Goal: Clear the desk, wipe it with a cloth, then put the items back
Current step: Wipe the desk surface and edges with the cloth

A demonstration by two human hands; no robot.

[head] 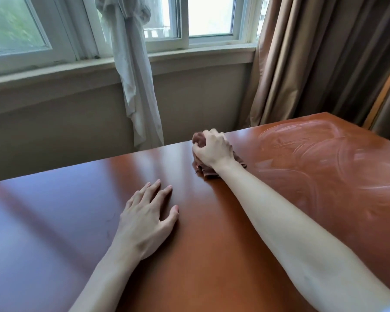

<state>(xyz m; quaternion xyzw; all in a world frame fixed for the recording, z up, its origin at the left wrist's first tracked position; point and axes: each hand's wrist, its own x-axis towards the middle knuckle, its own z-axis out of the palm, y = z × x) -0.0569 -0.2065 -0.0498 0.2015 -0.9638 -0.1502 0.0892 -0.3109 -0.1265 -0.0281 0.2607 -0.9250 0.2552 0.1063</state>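
In the head view the wiping step is judged to be in hand: a bunched brown cloth (204, 170) is gripped by the curled fingers of the right hand (212, 148) near the far edge of the wooden desk (212, 244). Damp streaks (313, 154) lie to its right. The left hand (148, 218) is rested flat, fingers spread. Next, strokes toward the unstreaked left seem called for. No clear long axis is shown by the crumpled cloth.

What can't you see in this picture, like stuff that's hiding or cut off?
- Most of the brown cloth, head view: the right hand gripping it covers it.
- The desk, head view: its near, left and right parts are cut off by the frame edges.
- Outside the window, head view: blurred green, too unclear to name.
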